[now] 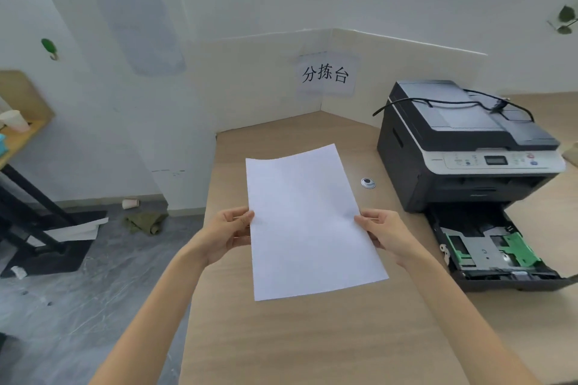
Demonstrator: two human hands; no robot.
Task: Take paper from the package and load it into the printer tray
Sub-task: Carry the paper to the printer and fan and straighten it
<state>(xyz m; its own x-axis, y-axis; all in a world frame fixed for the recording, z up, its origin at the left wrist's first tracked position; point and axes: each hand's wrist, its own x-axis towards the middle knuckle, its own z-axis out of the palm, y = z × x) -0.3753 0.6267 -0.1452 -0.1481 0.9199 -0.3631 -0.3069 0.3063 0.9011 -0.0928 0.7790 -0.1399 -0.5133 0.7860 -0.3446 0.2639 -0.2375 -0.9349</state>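
**Head view: paper pinched at both long edges, tray waiting open on the right**

Nearest the camera, both forearms reach out over the bare front of the worktop [312, 337]. The left hand [226, 236] and right hand [386, 236] each close fingers on a long edge of the paper [308, 222], thumbs on top, holding it up off the wood and tilted slightly clockwise. Gripping opposite edges near the middle likely keeps the paper taut and square for sliding in flat. Whether it is one sheet or a thin stack cannot be told.

Right of the right hand, the printer tray [491, 250] stands pulled out and empty, green guides showing; its near rim reaches towards the worktop's front edge. Open worktop lies between paper and tray, so a sideways carry looks unobstructed. Behind the tray sits the printer [463, 147], a black cable draped over its lid. No package is in view
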